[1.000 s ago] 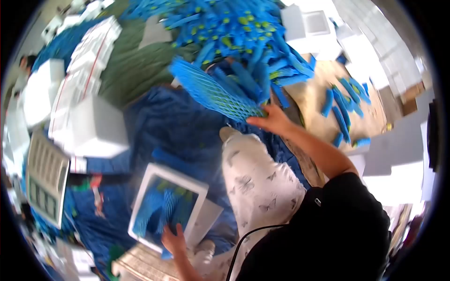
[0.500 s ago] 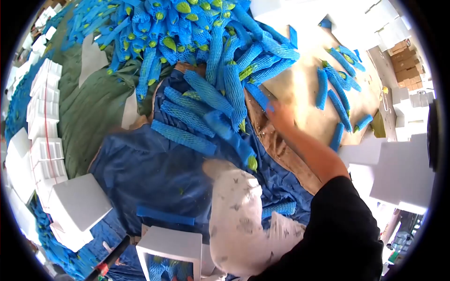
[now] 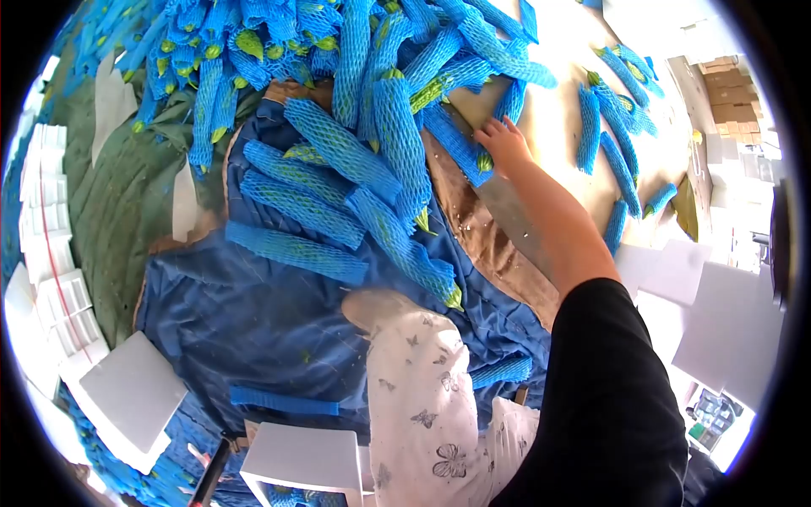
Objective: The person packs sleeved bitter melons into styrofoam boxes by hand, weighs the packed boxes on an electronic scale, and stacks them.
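Observation:
My right hand point(image 3: 504, 145) reaches over the brown edge of the cloth at the upper middle. Its fingers are bent but look apart, with nothing clearly held in them. Beside the fingertips lies a long green gourd in a blue foam net sleeve point(image 3: 456, 142), its green tip showing near the thumb side. Another blue-sleeved gourd point(image 3: 511, 100) is just beyond the knuckles, and whether the fingers touch it I cannot tell. Several more sleeved gourds point(image 3: 308, 207) rest on the dark blue cloth point(image 3: 253, 313) in front of my knee. My left hand is out of sight.
A large heap of sleeved gourds point(image 3: 262, 38) fills the top. Several others point(image 3: 621, 127) lie scattered at the right. White foam boxes point(image 3: 135, 389) stand at the left, with another box point(image 3: 304, 448) near my leg. Cardboard cartons point(image 3: 733, 101) are stacked far right.
My right hand has moved up and slightly right across the view, and shows more sharply. The whole scene has shifted a little up and left as the camera moved.

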Demonstrator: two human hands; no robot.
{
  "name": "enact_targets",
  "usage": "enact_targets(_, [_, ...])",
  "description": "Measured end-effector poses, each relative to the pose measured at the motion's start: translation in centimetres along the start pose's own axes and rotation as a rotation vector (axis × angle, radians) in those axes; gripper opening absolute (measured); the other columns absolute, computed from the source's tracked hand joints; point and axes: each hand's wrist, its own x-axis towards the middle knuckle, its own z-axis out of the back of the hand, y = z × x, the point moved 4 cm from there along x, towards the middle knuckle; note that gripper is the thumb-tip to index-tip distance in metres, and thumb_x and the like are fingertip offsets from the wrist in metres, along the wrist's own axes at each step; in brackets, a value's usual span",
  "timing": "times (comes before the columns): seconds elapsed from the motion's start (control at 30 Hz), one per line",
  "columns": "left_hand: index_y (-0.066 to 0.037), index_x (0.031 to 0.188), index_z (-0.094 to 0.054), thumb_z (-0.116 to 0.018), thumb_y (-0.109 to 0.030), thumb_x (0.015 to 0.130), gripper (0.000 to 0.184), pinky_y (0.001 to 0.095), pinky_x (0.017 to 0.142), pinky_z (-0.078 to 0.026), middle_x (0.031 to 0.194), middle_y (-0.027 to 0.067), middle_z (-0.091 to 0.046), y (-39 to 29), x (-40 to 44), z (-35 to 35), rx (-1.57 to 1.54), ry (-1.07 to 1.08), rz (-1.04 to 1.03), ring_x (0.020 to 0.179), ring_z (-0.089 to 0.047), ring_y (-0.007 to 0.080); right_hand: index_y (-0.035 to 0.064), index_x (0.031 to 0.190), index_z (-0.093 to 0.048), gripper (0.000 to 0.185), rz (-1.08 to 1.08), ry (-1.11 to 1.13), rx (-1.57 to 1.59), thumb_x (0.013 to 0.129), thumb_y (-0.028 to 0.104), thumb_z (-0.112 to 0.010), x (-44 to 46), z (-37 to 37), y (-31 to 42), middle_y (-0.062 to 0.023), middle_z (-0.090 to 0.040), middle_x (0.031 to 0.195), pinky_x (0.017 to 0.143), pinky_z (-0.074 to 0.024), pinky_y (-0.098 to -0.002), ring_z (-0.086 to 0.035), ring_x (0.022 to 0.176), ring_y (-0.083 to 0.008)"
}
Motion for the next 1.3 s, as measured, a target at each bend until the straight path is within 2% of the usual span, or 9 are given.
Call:
enact_targets(0.17, [0.006, 0.14, -0.027, -0.07, -0.049, 0.078, 0.093, 0.0516, 0.105, -0.03, 0.141, 0.0341, -0.029, 4.7, 0.7, -3.7, -0.01, -0.131, 0.057, 0.128, -0.032, 0.0487, 0.0141, 0.116, -0.054, 0.071, 0.152, 0.042, 0.538, 0.054, 0.039, -0.078, -8.6, 9.4, 6.9, -0.0101, -0.057, 0.112, 0.087, -0.045, -0.0445, -0.051, 0.11, -0.0304])
enact_targets(0.2, [0.003, 0.122, -0.048, -0.069, -0.036, 0.068, 0.07, 0.0512, 0.098, -0.033, 0.122, 0.0255, -0.05, 6.2, 1.1, -4.8, -0.035, -0.401, -0.158, 0.112, -0.045, 0.0441, 0.016, 0.118, -0.054, 0.07, 0.048, 0.111, 0.657, 0.056, 0.037, -0.078, -10.6, 11.1, 8.5, -0.0123, -0.059, 0.11, 0.084, -0.0466, -0.044, -0.054, 0.106, -0.0324])
enact_targets(0.3, [0.002, 0.133, -0.041, -0.069, -0.035, 0.072, 0.076, 0.0506, 0.105, -0.024, 0.133, 0.0267, -0.042, 4.1, -0.3, -5.1, -0.102, -0.354, -0.125, 0.124, -0.035, 0.0424, 0.018, 0.123, -0.059, 0.072, -0.372, 0.32, 0.929, 0.056, 0.032, -0.079, -13.7, 13.7, 11.5, -0.0141, -0.065, 0.094, 0.08, -0.0505, -0.0375, -0.063, 0.089, -0.0299])
enact_targets(0.4, [-0.008, 0.127, -0.049, -0.072, -0.025, 0.07, 0.064, 0.0458, 0.105, -0.028, 0.132, 0.0181, -0.044, 1.7, -2.1, -1.6, -0.318, -0.357, -0.304, 0.124, -0.038, 0.0375, 0.0091, 0.119, -0.058, 0.066, 0.187, -0.312, 0.889, 0.058, 0.022, -0.078, -11.2, 22.1, 14.8, -0.0137, -0.066, 0.099, 0.08, -0.0507, -0.0387, -0.065, 0.089, -0.0318])
enact_targets(0.67, [-0.005, 0.105, -0.061, -0.065, 0.0, 0.075, 0.031, 0.0418, 0.094, -0.042, 0.12, 0.0143, -0.056, 13.7, -8.1, 3.0, -0.612, -0.853, -0.188, 0.11, -0.053, 0.0334, 0.0092, 0.104, -0.05, 0.051, 1.31, -0.254, 0.866, 0.07, 0.036, -0.076, -27.2, 55.4, 41.0, -0.0159, -0.064, 0.084, 0.064, -0.0496, -0.0408, -0.063, 0.077, -0.0363])
enact_targets(0.8, [-0.007, 0.102, -0.063, -0.064, 0.001, 0.074, 0.03, 0.0417, 0.093, -0.044, 0.113, 0.0155, -0.061, 19.5, -8.5, -1.9, -0.703, -1.055, -0.1, 0.107, -0.056, 0.0326, 0.009, 0.115, -0.049, 0.071, 1.681, -0.217, 0.448, 0.069, 0.059, -0.069, -40.6, 55.0, 55.6, -0.0147, -0.063, 0.071, 0.061, -0.0501, -0.0444, -0.065, 0.074, -0.0338])
enact_targets(0.97, [-0.009, 0.101, -0.063, -0.064, -0.003, 0.077, 0.024, 0.0389, 0.09, -0.046, 0.118, 0.0124, -0.057, 17.4, -10.9, 2.4, -0.914, -1.045, -0.074, 0.108, -0.056, 0.0319, 0.0122, 0.119, -0.051, 0.067, 1.624, -0.249, 0.207, 0.072, 0.057, -0.067, -44.3, 46.4, 67.3, -0.0105, -0.066, 0.087, 0.074, -0.0422, -0.0396, -0.06, 0.094, -0.0273])
enact_targets(1.17, [-0.01, 0.103, -0.064, -0.065, -0.002, 0.076, 0.028, 0.0385, 0.09, -0.046, 0.122, 0.0117, -0.055, 17.7, -12.6, 4.1, -0.836, -1.03, -0.103, 0.109, -0.054, 0.0323, 0.0102, 0.122, -0.051, 0.053, 1.703, -0.435, 0.594, 0.08, 0.039, -0.066, -42.6, 42.3, 64.6, -0.0128, -0.052, 0.11, 0.086, -0.042, -0.04, -0.048, 0.109, -0.0299])
enact_targets(1.3, [-0.005, 0.099, -0.065, -0.063, 0.003, 0.073, 0.028, 0.0379, 0.084, -0.049, 0.117, 0.0158, -0.057, 17.5, -14.1, 5.4, -0.917, -1.076, -0.038, 0.105, -0.056, 0.0329, 0.0082, 0.104, -0.057, 0.03, 1.863, -0.035, 0.778, 0.08, 0.022, -0.069, -44.0, 47.9, 54.8, -0.0078, -0.059, 0.091, 0.078, -0.0481, -0.0371, -0.059, 0.089, -0.0255])
